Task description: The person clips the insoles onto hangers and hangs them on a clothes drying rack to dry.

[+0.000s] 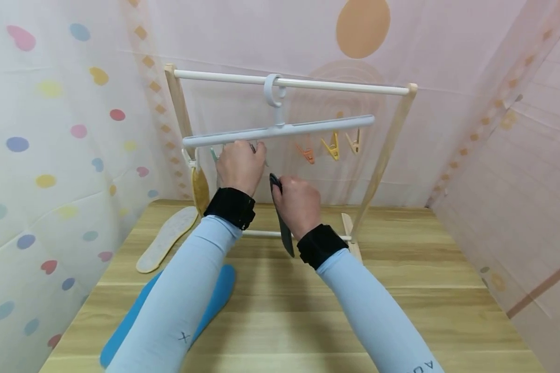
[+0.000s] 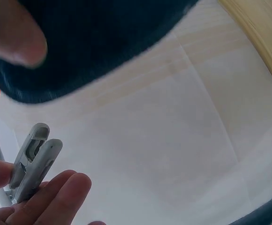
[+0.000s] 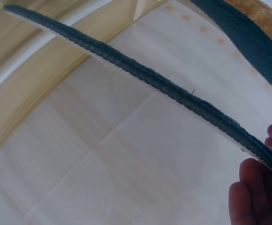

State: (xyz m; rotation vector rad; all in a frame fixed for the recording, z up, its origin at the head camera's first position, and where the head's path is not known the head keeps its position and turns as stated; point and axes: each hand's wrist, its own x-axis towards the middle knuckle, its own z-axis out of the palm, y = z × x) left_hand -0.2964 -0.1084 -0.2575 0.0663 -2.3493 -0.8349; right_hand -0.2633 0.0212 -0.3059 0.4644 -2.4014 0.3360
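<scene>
My left hand is raised just beneath the left half of the white hanger. Its thumb and fingers pinch a grey clothespin, whose tips stand slightly apart in the left wrist view. My right hand grips a dark teal insole near its upper end, the rest hanging down almost edge-on. That insole's end is near the clothespin, with a gap between them in the left wrist view. Another dark teal insole hangs beside a brown fuzzy insole, which is held by a white clothespin.
A wooden rack with a white top bar carries the hanger. Orange, yellow and cream clothespins hang on its right half. On the table lie a pale insole and blue insoles, partly behind my left arm.
</scene>
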